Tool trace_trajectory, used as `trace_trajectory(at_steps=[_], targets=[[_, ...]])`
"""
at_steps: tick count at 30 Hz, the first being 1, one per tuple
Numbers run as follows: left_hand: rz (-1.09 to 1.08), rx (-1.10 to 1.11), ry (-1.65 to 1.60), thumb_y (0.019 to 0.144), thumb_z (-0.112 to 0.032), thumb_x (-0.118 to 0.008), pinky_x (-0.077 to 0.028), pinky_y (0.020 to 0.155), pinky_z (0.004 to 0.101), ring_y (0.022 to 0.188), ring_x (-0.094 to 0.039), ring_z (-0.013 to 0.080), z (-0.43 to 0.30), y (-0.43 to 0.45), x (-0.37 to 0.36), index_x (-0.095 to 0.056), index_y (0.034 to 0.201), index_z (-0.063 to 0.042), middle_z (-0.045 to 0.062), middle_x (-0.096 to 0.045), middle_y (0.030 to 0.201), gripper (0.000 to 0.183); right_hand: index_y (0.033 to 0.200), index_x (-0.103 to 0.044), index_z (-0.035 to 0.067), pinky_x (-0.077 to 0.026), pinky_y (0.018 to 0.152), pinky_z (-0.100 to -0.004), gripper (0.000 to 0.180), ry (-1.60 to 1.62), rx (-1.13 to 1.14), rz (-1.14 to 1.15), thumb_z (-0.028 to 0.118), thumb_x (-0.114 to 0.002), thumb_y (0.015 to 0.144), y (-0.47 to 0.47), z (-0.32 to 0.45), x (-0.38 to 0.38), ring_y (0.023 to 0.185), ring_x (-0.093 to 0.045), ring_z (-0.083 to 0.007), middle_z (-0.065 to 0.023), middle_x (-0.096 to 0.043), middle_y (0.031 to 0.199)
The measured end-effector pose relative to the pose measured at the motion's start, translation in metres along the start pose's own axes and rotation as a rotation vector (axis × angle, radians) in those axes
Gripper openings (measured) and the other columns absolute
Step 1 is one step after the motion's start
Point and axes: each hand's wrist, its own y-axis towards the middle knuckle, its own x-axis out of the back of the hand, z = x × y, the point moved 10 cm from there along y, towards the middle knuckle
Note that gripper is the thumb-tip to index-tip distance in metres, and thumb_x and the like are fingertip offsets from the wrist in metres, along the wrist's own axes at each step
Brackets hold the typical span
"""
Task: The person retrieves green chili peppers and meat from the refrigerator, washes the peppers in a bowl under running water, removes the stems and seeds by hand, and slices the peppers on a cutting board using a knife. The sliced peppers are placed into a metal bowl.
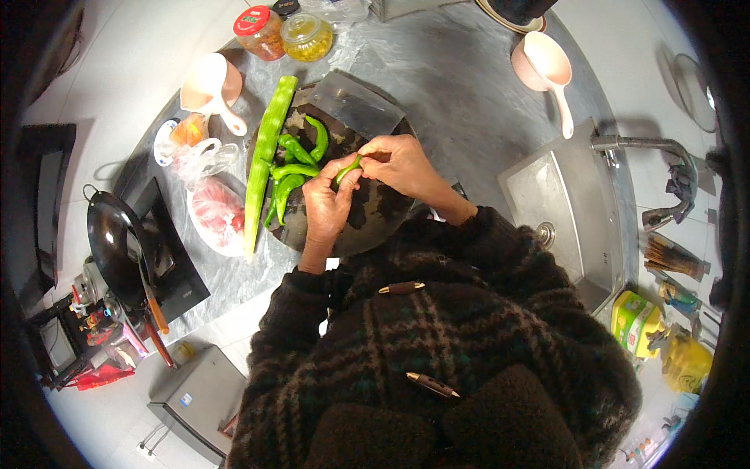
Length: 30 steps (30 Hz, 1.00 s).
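My left hand (328, 202) holds a green chili pepper (350, 170) between thumb and fingers. At the pepper's upper end, the fingertips of my right hand (404, 164) pinch it. Both hands are above a round, dark-stained chopping board (375, 202). Several more green chili peppers (290, 184) lie heaped on the board, just left of my left hand. Beside them a long, pale green peeled stem (269, 152), likely celtuce, lies along the board's left edge. A wide cleaver blade (357, 105) rests flat at the back of the board; its handle is hidden or cannot be made out.
Left of the board lie bagged raw meat (217, 214) and a pink ladle-pot (211, 85). Behind stand a red-lidded jar (258, 32) and a glass jar (306, 38). A wok (117, 246) sits far left. At right are a second pink pot (542, 61) and a steel sink (539, 187).
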Motion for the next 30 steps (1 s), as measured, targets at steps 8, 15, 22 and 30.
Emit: trace_trajectory(at_steps=[8, 15, 22, 30], targets=[[0.196, 0.151, -0.294, 0.087, -0.012, -0.060, -0.046, 0.057, 0.0231, 0.064, -0.057, 0.0104, 0.015, 0.009, 0.000, -0.061, 0.098, 0.002, 0.007, -0.064, 0.083, 0.017, 0.089, -0.066, -0.006, -0.052, 0.066, -0.0249, 0.019, 0.279, -0.180, 0.206, 0.011, -0.066, 0.079, -0.001, -0.003, -0.008, 0.073, -0.065, -0.0144, -0.0112, -0.067, 0.076], [0.133, 0.329, -0.668, 0.088, -0.018, -0.059, -0.049, 0.062, 0.0259, 0.068, -0.058, 0.0131, 0.027, 0.004, -0.005, -0.056, 0.105, -0.002, 0.006, -0.063, 0.085, 0.024, 0.100, -0.061, -0.007, -0.055, 0.071, -0.0288, 0.025, 0.543, -0.294, 0.301, 0.012, -0.061, 0.084, -0.001, 0.002, -0.011, 0.079, -0.065, -0.0185, -0.0139, -0.065, 0.091], [0.079, -0.008, -0.398, 0.084, 0.000, -0.061, -0.052, 0.067, 0.0272, 0.077, -0.059, 0.0113, -0.002, 0.010, 0.006, -0.054, 0.110, 0.000, 0.005, -0.062, 0.092, 0.027, 0.099, -0.060, -0.003, -0.054, 0.072, -0.0302, 0.020, 0.701, -0.365, 0.297, 0.012, -0.057, 0.086, -0.002, 0.002, -0.015, 0.077, -0.062, -0.0170, -0.0110, -0.063, 0.088], [0.138, 0.128, -0.423, 0.091, -0.013, -0.055, -0.050, 0.064, 0.0255, 0.069, -0.059, 0.0116, 0.022, -0.007, -0.004, -0.058, 0.107, 0.001, 0.007, -0.065, 0.091, 0.021, 0.092, -0.057, -0.003, -0.050, 0.066, -0.0312, 0.011, 0.855, -0.314, 0.414, 0.003, -0.051, 0.085, -0.015, 0.003, -0.027, 0.073, -0.061, -0.0212, -0.0123, -0.060, 0.082]])
